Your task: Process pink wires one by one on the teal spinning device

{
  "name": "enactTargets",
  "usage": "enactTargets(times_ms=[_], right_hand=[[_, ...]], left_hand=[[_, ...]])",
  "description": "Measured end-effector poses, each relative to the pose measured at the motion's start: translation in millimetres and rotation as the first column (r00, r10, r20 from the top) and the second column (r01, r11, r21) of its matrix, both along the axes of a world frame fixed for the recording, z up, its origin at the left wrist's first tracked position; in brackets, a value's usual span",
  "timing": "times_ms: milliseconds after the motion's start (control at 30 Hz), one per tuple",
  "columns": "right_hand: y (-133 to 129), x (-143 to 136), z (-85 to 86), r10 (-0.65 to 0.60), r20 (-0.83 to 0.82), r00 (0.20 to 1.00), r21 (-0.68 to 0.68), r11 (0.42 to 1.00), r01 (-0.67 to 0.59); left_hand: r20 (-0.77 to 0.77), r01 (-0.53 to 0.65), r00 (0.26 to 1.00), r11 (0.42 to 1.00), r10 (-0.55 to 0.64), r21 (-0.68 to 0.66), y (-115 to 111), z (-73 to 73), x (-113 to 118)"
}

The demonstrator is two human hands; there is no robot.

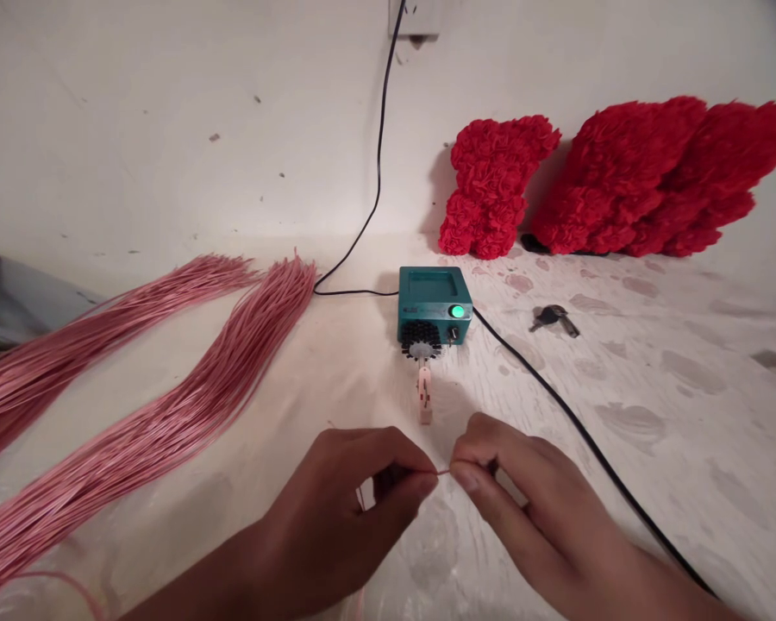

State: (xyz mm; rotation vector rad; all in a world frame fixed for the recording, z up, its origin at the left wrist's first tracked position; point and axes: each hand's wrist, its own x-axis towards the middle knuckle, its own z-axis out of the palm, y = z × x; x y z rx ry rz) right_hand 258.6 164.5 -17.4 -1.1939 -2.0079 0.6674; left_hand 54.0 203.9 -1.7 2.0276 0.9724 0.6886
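- A thin pink strand (pixel 443 472) is pinched between the thumb and fingers of the left hand (pixel 346 504), in front of the green box (pixel 432 283), on its near side.
- The same strand is gripped by the thumb and fingers of the right hand (pixel 547 509), also in front of the box and slightly to its right; only a short piece is left visible between the two hands.
- A small pale clip (pixel 425 395) is seen just in front of the box, beneath its toothed black wheel (pixel 421 338).
- On the front of the box, a green button (pixel 457 311) is lit, with a black knob (pixel 453 334) set below it.
- Two long bundles of pink strands (pixel 190 405) are laid on the surface (pixel 342 362) to the left of the box.
- Some keys (pixel 554 319) are placed to the right of the box.
- A thin black cord (pixel 380 164) is led up the wall from the box's left; a thicker black cable (pixel 572 414) is run from its right.
- Bunches of red flowers (pixel 653 177) are stood behind the box, to its right.
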Motion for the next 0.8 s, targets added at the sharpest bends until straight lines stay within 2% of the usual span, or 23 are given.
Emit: enactTargets(times_ms=[133,300,433,533,667,800], right_hand=[[0,3,-3.4,0.005,0.0,1.0,-0.116,0.993,-0.005],[0,-3,-4.6,0.002,-0.108,0.994,-0.166,0.986,-0.02],[0,-12,-2.9,-0.03,-0.307,0.951,-0.197,0.98,-0.033],[0,-13,-1.1,-0.023,-0.385,0.922,-0.267,0.96,-0.087],[-1,-10,1.1,-0.002,-0.394,0.919,-0.355,0.923,-0.15],[-1,-8,1.3,-0.006,-0.343,0.939,-0.375,0.918,-0.131]], left_hand=[[0.124,0.056,0.99,0.998,-0.061,0.04,1,0.4,0],[0.215,-0.082,0.975,0.989,0.055,0.123,-3,-8.6,8],[0.34,-0.021,0.938,0.966,-0.07,0.258,-6,-17.8,12],[0.36,-0.006,0.927,0.952,-0.109,0.305,-6,-17.3,12],[0.358,-0.028,0.928,0.942,-0.099,0.333,-6,-12.5,11],[0.363,-0.104,0.932,0.946,-0.016,0.308,-8,-9.6,12]])
